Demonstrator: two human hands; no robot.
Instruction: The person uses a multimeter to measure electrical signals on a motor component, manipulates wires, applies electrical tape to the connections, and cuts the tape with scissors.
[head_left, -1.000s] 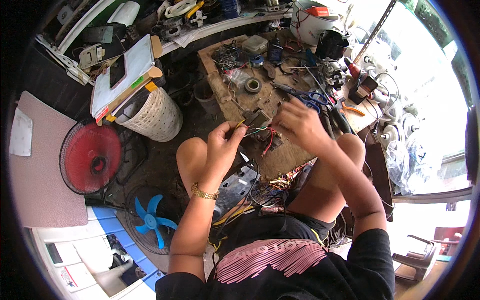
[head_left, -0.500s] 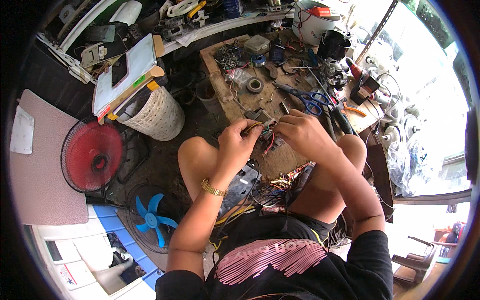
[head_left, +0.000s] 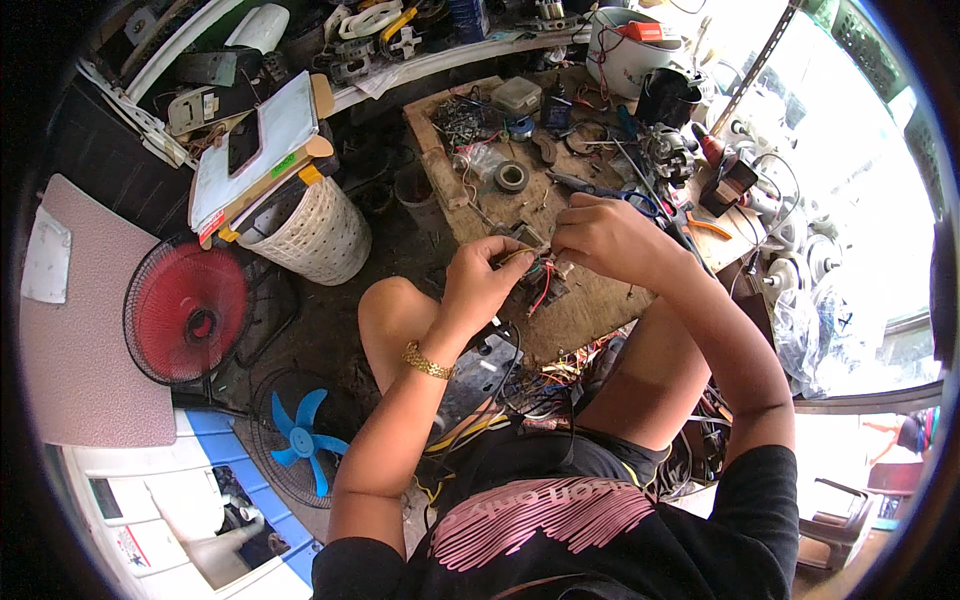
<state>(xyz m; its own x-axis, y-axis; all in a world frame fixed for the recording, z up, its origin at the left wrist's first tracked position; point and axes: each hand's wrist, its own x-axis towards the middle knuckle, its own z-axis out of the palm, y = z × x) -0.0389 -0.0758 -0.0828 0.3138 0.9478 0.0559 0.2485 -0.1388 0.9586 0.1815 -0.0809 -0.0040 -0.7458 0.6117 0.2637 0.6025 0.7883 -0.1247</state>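
Note:
Above the near part of a wooden board, my two hands come close together. My left hand (head_left: 484,285), closed in a pinch, holds a thin wire between thumb and forefinger. Just to its right, my right hand (head_left: 610,240) has its fingertips pinched together on the end of the wire, largely hidden by the fingers. Red wire (head_left: 543,290) and some green wire hang below the fingertips, beside a small component partly covered by the hands. Behind my right hand lie blue-handled scissors (head_left: 640,198), partly covered.
On the wooden board (head_left: 585,322) are a tape roll (head_left: 511,177), a clear box (head_left: 516,96), orange-handled pliers (head_left: 709,226) and a heap of small metal parts. A white bucket (head_left: 622,62) stands behind. Leftward are a perforated basket (head_left: 325,235), a red fan (head_left: 190,310) and blue blades (head_left: 302,437).
My right hand has shifted slightly up and right, its wrist turning, and now covers more of the scissors. My left hand stays nearly in place, still pinching the wire.

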